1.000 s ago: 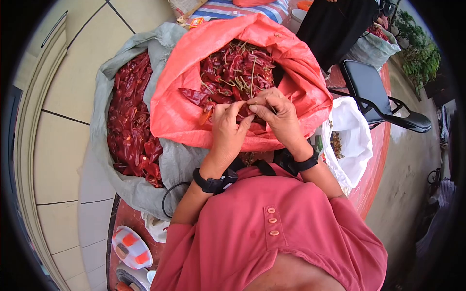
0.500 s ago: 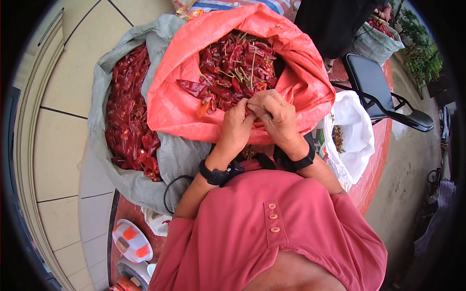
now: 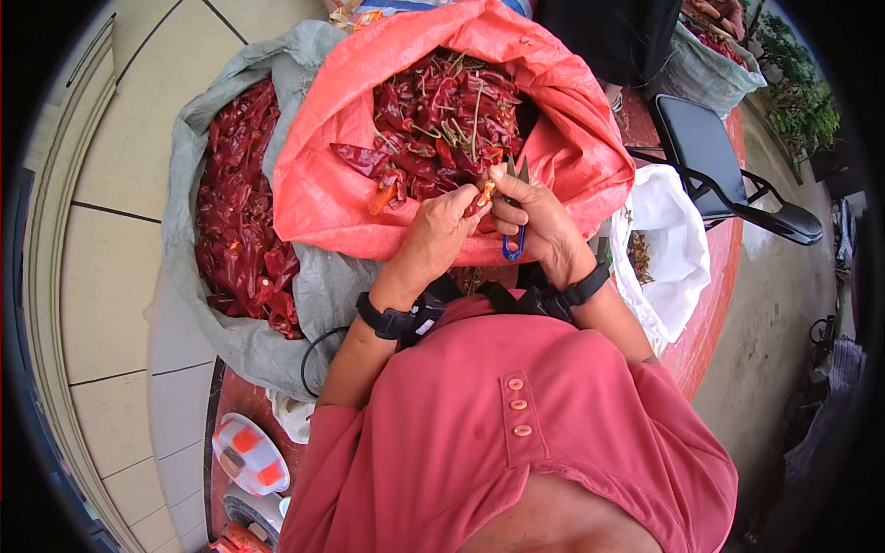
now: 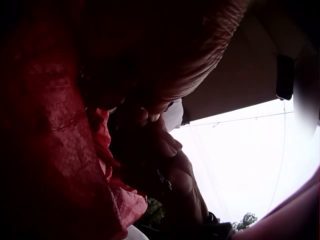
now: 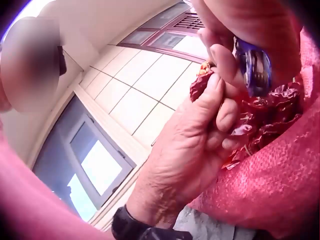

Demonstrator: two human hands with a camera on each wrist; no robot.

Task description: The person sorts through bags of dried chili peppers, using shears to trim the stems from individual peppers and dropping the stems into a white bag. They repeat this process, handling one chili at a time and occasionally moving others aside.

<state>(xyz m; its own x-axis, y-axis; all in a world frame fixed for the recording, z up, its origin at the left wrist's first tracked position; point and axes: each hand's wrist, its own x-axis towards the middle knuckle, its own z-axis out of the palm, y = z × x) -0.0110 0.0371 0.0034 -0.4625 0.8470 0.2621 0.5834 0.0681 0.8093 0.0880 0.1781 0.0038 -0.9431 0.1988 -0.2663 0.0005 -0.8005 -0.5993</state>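
Note:
Both hands meet over the near rim of a red woven sack [image 3: 341, 221] holding dried red chilies [image 3: 442, 111]. The left hand [image 3: 437, 232] pinches a chili piece [image 3: 484, 195] showing pale seeds; that chili [image 5: 201, 86] is also seen between thumb and fingers of the left hand [image 5: 182, 145] in the right wrist view. Blue-handled snips [image 3: 514, 241] lie in the curled fingers of the right hand [image 3: 544, 226], blades pointing up, its thumb and forefinger close to the chili. The left wrist view is dark, with the right hand [image 4: 170, 170] partly visible.
A grey sack [image 3: 194, 267] of chilies stands at left, a white bag [image 3: 687, 267] with dry bits at right. Beyond it are a black folding chair [image 3: 701, 147] and another person in dark clothing [image 3: 604, 37]. A white and orange dish [image 3: 251, 452] sits lower left.
The hands have drawn slightly apart from their close pinch, and the snips and the seeded chili end have come into sight. The sacks have shifted slightly up and left in the head view.

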